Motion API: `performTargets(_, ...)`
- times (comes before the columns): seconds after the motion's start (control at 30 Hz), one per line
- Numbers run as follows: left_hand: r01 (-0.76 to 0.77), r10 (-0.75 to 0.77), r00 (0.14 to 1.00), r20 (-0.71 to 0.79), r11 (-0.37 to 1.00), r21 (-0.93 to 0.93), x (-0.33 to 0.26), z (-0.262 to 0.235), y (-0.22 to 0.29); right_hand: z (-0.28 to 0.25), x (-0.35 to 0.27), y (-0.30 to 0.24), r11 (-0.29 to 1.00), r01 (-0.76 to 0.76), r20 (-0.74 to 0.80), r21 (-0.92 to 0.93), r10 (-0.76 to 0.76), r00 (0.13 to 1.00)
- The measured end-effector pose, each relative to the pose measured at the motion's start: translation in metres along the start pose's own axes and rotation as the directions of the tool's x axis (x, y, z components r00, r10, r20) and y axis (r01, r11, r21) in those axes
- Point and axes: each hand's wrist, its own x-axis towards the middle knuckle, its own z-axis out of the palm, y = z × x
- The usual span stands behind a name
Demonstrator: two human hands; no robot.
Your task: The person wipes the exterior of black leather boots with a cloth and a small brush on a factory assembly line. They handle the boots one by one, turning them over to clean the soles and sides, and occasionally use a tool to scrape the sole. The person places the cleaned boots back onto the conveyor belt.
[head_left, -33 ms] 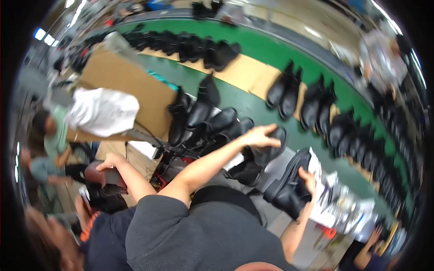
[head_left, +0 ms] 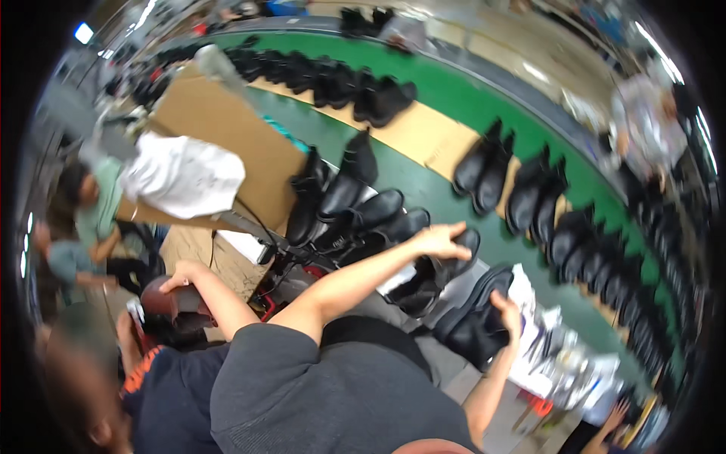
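My left hand [head_left: 439, 242] reaches across a black shoe [head_left: 466, 248], with thumb and forefinger round it near the toe. Its other fingers are hidden. To the right, my right hand [head_left: 508, 316] grips a second black shoe [head_left: 470, 321] by its side, the shoe tilted. Left of my left hand, several black shoes [head_left: 378, 208] and black boots [head_left: 349, 175] stand close together. A dark open-topped shoe part [head_left: 414, 291] lies just below my left wrist; I cannot tell whether it belongs to the held shoe.
A green conveyor [head_left: 423, 189] carries rows of black footwear [head_left: 541, 197] on cardboard strips. Beside me, a co-worker's hand [head_left: 181, 276] holds a brown shoe [head_left: 170, 299]. A cardboard panel [head_left: 227, 121], a white cloth bag [head_left: 185, 174] and plastic-wrapped items [head_left: 571, 363] stand nearby.
The shoe in my right hand has shifted slightly left and turned, and my right hand has moved a little down and left. The whole view has shifted slightly. My left hand stays at its shoe.
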Motion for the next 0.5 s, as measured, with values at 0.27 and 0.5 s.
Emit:
performTargets(0.27, 0.15, -0.127, 0.977, -0.173, 0.98, 0.127, -0.031, 0.043, 0.0, 0.072, 0.039, 0.09, 0.985, 0.123, -0.154, 0.121, -0.104, 0.983)
performTargets(0.5, -0.064, 0.063, 0.998, 0.022, 0.806, 0.589, -0.119, 0.065, 0.038, 0.104, -0.016, 0.094, 0.915, -0.147, -0.045, 0.375, 0.176, 0.983)
